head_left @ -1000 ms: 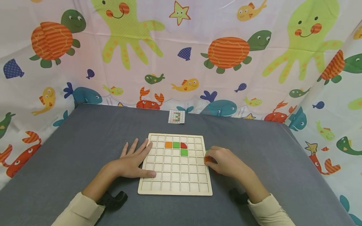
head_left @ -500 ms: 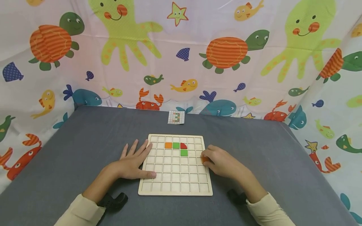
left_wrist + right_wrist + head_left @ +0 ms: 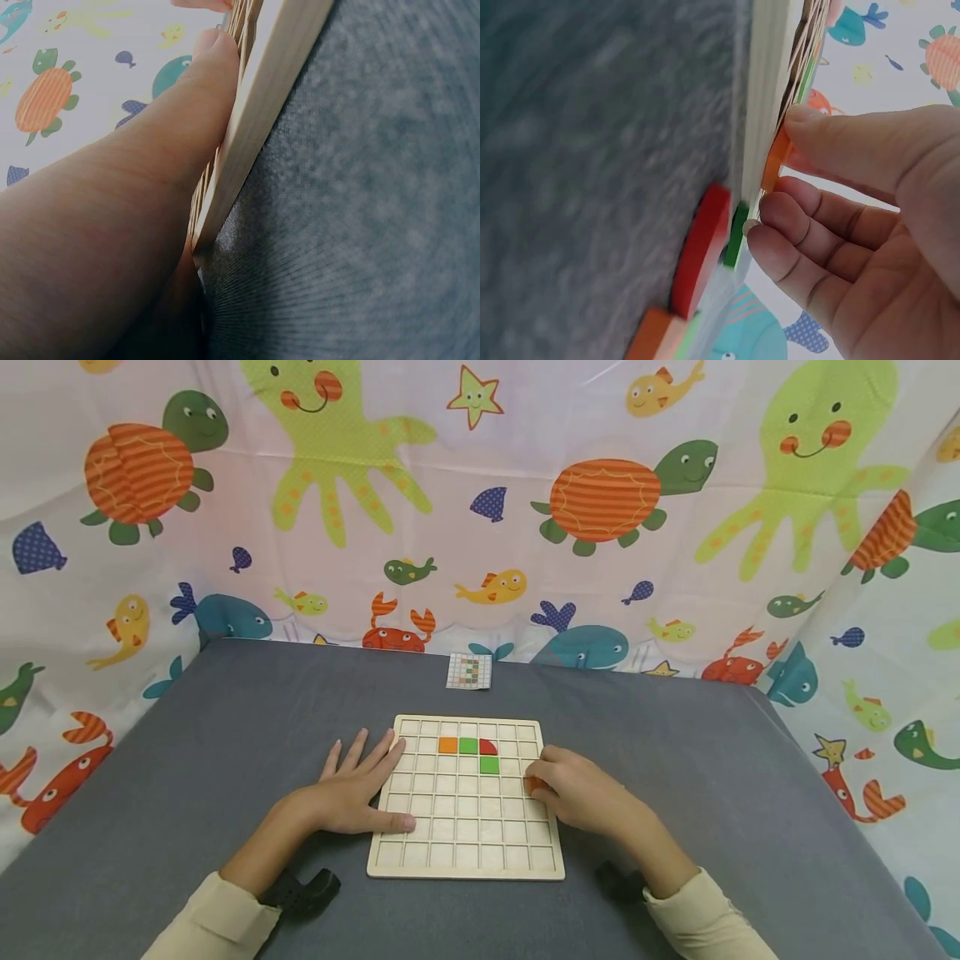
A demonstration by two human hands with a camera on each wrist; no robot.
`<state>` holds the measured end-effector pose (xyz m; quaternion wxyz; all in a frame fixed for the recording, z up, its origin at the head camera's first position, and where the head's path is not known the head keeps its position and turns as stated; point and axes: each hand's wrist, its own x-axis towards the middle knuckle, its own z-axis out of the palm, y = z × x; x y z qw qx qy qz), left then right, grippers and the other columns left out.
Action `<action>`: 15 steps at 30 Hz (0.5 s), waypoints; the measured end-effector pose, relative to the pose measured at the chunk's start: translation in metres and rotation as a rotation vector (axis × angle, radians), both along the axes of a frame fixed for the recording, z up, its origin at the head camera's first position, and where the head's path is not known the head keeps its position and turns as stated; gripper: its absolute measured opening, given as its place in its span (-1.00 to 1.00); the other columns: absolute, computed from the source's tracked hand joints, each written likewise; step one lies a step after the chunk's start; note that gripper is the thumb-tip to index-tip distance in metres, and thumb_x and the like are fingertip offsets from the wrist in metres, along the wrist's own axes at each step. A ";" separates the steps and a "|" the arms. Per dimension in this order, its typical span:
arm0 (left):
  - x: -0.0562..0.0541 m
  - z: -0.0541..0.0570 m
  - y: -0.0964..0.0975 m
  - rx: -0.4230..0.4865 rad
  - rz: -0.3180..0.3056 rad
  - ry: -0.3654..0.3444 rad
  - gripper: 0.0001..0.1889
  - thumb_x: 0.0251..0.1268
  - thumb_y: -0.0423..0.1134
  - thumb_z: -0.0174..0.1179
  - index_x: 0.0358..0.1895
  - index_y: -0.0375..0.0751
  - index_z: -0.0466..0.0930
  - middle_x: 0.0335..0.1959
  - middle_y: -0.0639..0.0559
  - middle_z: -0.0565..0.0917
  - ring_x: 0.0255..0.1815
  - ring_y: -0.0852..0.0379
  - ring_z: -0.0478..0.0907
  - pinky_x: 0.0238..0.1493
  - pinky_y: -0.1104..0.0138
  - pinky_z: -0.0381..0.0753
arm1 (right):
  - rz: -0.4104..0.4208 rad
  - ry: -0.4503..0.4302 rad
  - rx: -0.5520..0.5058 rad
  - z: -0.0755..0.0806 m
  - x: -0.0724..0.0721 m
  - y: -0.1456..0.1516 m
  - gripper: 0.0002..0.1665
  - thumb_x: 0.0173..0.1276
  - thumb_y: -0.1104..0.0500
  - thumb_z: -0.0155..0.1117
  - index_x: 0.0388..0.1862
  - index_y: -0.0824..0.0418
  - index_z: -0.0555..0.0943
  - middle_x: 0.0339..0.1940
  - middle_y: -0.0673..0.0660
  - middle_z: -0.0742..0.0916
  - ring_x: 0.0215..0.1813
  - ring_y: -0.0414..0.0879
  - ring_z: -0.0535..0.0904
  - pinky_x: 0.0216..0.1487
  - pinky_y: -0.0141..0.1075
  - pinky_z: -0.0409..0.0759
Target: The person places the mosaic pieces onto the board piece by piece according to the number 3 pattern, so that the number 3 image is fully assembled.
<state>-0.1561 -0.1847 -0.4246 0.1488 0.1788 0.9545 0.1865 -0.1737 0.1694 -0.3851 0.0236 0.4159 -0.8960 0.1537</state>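
Our right grip (image 3: 577, 787) pinches an orange tile (image 3: 775, 159) over the right side of the board (image 3: 466, 856); can't tell if they touch. An off-centre pinch could slip or leave it tilted across a divider. Left grip (image 3: 345, 793) lies flat, spread on the left edge; if it lifts, we risk skidding. Swinging low might knock the placed green tile (image 3: 490, 765), or scatter the loose red piece (image 3: 701, 255) just right of the board.

head: high, facing forward-down | wrists: close, low, apparently tilted | shared: board (image 3: 466, 857)
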 end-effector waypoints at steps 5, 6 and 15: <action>0.000 0.000 -0.001 0.012 -0.004 0.005 0.32 -0.07 0.68 0.09 0.66 -0.01 -0.22 0.65 0.00 -0.30 0.58 -0.24 -0.58 0.37 -0.24 -0.64 | -0.013 -0.029 0.012 0.001 0.000 -0.009 -0.91 0.29 0.35 0.42 -0.29 0.20 0.68 -0.39 -0.04 0.53 -0.37 -0.20 0.41 -0.33 -0.34 0.49; 0.000 -0.001 -0.001 0.006 -0.003 0.003 0.32 -0.08 0.69 0.08 0.66 0.02 -0.24 0.65 0.02 -0.31 0.58 -0.23 -0.59 0.37 -0.23 -0.64 | -0.014 -0.036 0.011 0.001 0.000 -0.011 -0.91 0.30 0.35 0.42 -0.28 0.20 0.68 -0.39 -0.05 0.54 -0.37 -0.20 0.41 -0.33 -0.34 0.49; -0.001 -0.003 -0.001 -0.014 -0.002 0.011 0.33 -0.10 0.72 0.05 0.66 0.05 -0.26 0.65 0.04 -0.33 0.58 -0.21 -0.59 0.38 -0.23 -0.63 | -0.006 -0.025 0.027 0.002 -0.002 -0.021 -0.90 0.29 0.32 0.44 -0.31 0.16 0.68 -0.43 -0.09 0.49 -0.41 -0.21 0.38 -0.38 -0.36 0.44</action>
